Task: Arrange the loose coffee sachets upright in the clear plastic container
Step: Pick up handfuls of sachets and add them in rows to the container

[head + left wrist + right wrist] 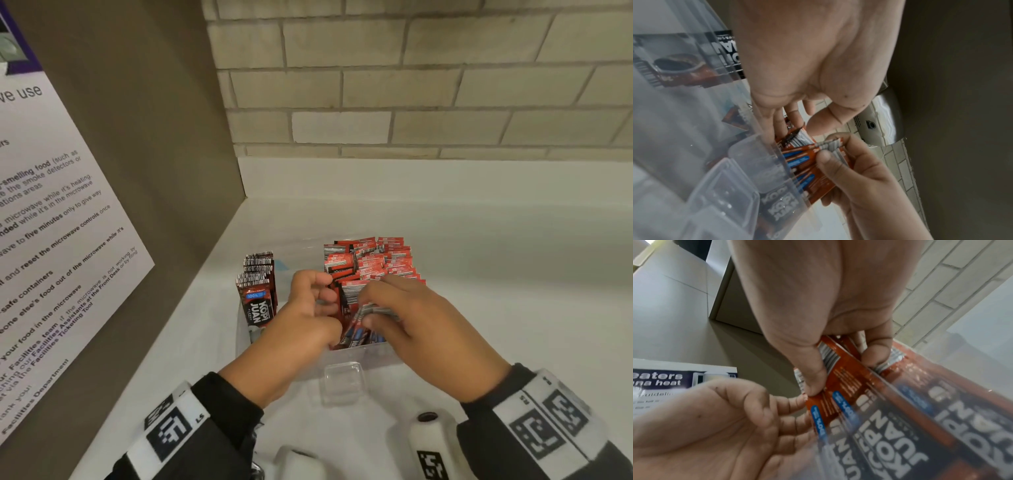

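A clear plastic container (359,354) stands on the white counter. Inside, one row of red-and-black coffee sachets (257,294) stands upright at its left side, and a bigger mass of sachets (373,262) fills the back right. My right hand (376,315) (844,371) pinches a bundle of sachets (358,329) (807,164) (842,386) between thumb and fingers, just inside the container's front wall (694,129). My left hand (325,301) (797,116) (793,410) is beside it, fingers loosely extended, with the tips touching the bundle's left side.
A brown side panel with a printed microwave notice (51,240) closes the left side. A pale brick wall (411,85) runs behind the counter (496,274). Two white camera housings (428,435) sit near my wrists. A metal wall fixture (888,116) shows behind the hands.
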